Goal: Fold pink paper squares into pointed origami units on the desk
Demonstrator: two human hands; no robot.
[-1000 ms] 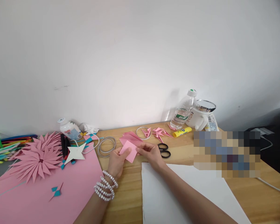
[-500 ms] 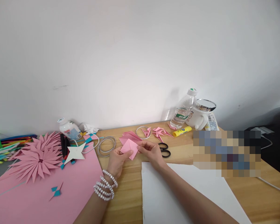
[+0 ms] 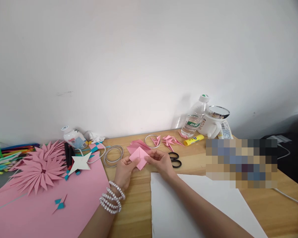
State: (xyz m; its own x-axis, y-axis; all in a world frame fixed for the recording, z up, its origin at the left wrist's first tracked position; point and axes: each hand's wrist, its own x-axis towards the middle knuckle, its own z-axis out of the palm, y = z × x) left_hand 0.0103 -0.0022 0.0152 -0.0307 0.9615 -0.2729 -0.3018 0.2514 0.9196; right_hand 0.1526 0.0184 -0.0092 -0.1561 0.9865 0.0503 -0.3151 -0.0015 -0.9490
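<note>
A small folded square of pink paper (image 3: 140,154) is held up with one corner pointing down and a crease down its middle. My left hand (image 3: 125,170) pinches its left side, thumb on the front. On the right side my right hand (image 3: 161,162) grips it between thumb and fingers. Behind it lie more pink paper sheets (image 3: 137,145) on the wooden table. Black-handled scissors (image 3: 175,162) rest just right of my right hand, their blades hidden. Farther back are folded pink pointed pieces (image 3: 169,140).
At left, pink folded-paper flowers (image 3: 43,170) and a white star (image 3: 80,164) lie on pink card (image 3: 84,205). A white board (image 3: 164,205) sits under my right forearm. A water bottle (image 3: 195,117), mug (image 3: 213,124) and yellow glue stick (image 3: 193,140) stand or lie at back right.
The pink paper has turned slightly, so its crease now runs upright. My right thumb has come onto the front of the paper; both hands stay in nearly the same place.
</note>
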